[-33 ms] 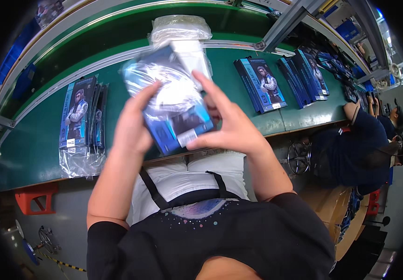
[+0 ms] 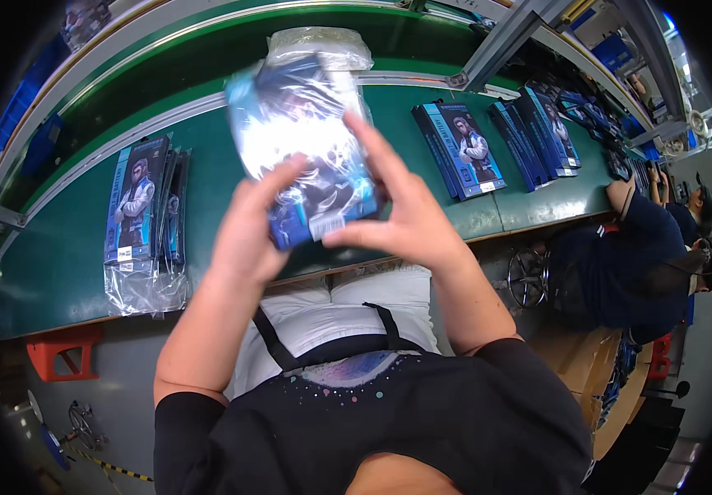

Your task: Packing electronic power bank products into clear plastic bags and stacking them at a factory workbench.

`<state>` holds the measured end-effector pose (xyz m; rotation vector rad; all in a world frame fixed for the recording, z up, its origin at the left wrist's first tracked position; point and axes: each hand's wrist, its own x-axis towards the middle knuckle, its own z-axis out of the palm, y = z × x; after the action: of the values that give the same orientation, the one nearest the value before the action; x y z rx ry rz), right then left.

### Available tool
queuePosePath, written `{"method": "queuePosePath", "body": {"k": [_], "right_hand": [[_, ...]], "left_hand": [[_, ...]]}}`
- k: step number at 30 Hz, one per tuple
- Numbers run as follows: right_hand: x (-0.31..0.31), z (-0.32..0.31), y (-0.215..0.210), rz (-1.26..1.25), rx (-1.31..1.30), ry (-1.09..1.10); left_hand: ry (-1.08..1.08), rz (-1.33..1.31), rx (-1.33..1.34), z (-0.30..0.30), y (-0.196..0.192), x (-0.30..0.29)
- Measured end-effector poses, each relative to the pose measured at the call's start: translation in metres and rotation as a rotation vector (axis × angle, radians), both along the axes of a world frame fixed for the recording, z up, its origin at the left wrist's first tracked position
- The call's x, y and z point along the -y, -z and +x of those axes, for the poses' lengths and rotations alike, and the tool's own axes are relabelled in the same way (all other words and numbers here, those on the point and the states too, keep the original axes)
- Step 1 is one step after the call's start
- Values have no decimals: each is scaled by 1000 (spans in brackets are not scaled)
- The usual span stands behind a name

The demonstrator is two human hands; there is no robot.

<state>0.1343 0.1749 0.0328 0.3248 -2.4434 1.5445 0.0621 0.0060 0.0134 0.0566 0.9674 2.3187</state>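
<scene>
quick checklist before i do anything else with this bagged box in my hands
1. Both hands on the box: left hand and right hand each grip the blue box in a clear bag - ok.
2. Box lifted above the green bench - ok.
3. Bag fully over the box: glare hides the far end - cannot tell.
4. Bagged stack on the left lies on the bench - ok.
5. Unbagged boxes on the right within view - ok.
6. Co-worker sits apart - ok.

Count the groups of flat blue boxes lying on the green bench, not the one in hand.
3 groups: a bagged stack at left, a pair right of the hands, and a row further right. Boxes within each overlap, so singles are uncertain.
</scene>
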Motion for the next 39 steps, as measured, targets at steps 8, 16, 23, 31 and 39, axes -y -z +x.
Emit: {"method": "queuePosePath", "body": {"k": [8, 16, 23, 31, 39], "right_hand": [[2, 16, -21, -295, -729, 356], [51, 24, 5, -59, -359, -358], [-3, 2, 13, 100, -452, 434], [-4, -17, 27, 122, -22, 289], [-36, -21, 31, -165, -6, 578]], "left_hand": [[597, -72, -343, 8, -6, 15], [322, -100, 127, 16, 20, 13], [270, -40, -70, 2, 8, 58], [168, -206, -89, 13, -7, 88], [-704, -727, -956, 10, -44, 130]]}}
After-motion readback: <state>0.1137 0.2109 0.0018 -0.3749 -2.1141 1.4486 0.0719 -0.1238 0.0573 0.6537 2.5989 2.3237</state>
